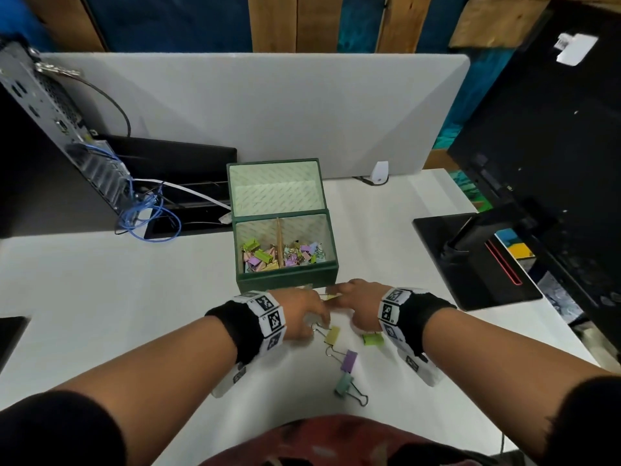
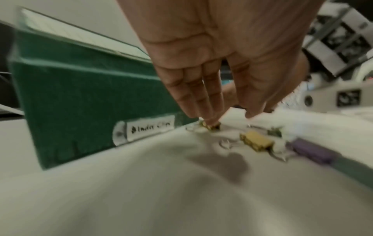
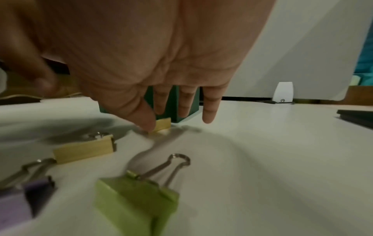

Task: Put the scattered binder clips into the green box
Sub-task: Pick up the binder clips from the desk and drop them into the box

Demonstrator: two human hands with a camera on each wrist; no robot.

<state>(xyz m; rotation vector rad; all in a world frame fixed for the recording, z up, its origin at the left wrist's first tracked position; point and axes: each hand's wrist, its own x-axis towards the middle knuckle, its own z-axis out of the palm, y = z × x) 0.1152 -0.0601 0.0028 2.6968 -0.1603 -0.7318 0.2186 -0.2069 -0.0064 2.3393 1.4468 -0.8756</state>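
Note:
The green box (image 1: 285,275) stands open, its lid tipped back, with several coloured binder clips inside. Just in front of it lies a small yellow clip (image 1: 331,297), between my two hands. My left hand (image 1: 317,309) reaches down with straight fingers (image 2: 210,111) whose tips touch that clip (image 2: 210,126). My right hand (image 1: 342,294) hangs over it from the other side, thumb tip against the clip (image 3: 162,124), fingers (image 3: 210,110) straight. Nearer me lie a second yellow clip (image 1: 332,334), a lime clip (image 1: 373,338), a purple clip (image 1: 349,359) and a teal clip (image 1: 343,385).
A black monitor stand (image 1: 477,260) sits on the white desk (image 1: 134,297) to the right. A computer case (image 1: 50,105) with blue cables (image 1: 151,216) stands at the back left. A grey divider panel (image 1: 268,105) closes off the desk behind the box.

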